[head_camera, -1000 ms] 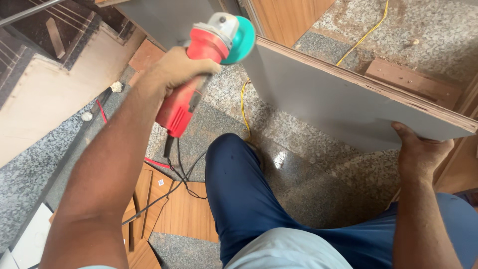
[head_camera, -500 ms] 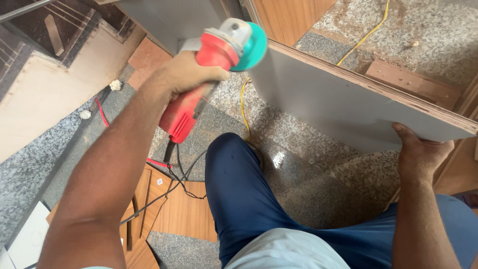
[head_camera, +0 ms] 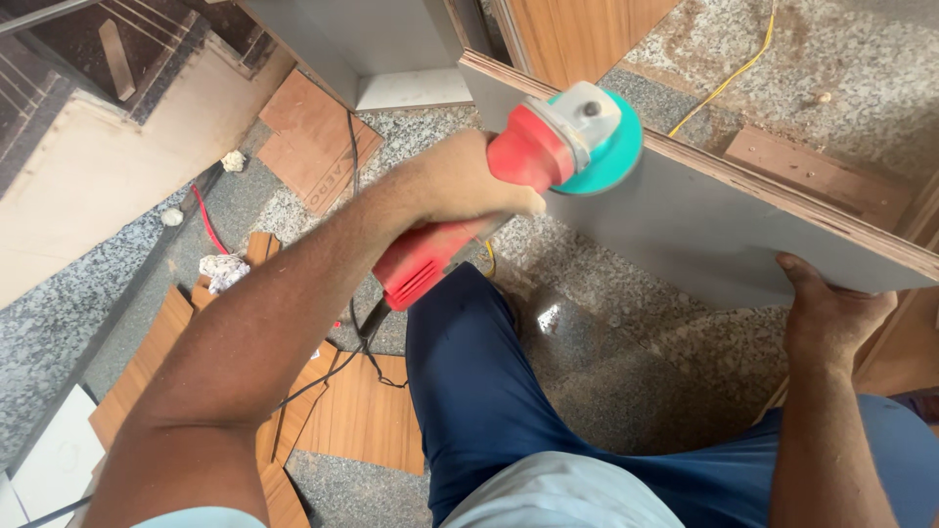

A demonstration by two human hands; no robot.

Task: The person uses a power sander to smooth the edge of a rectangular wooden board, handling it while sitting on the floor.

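My left hand point(head_camera: 460, 191) grips a red angle grinder point(head_camera: 509, 186) with a teal disc point(head_camera: 611, 156) at its head. The disc sits against the top edge of a grey laminated plywood board point(head_camera: 704, 230) that stands on edge and runs from upper left to right. My right hand point(head_camera: 831, 313) holds the board from below at its right end, fingers curled under the lower edge. The grinder's black cord point(head_camera: 367, 332) hangs down past my leg in blue trousers point(head_camera: 469, 391).
Offcuts of wood-grain laminate point(head_camera: 362, 416) lie on the granite floor point(head_camera: 636, 362) at the left. A yellow cable point(head_camera: 729, 73) crosses the floor at the top. A brown board point(head_camera: 313, 142), a red cable point(head_camera: 205, 220) and crumpled paper point(head_camera: 223, 269) lie farther left.
My left hand has carried the grinder rightward along the board's top edge. My right hand stays under the board.
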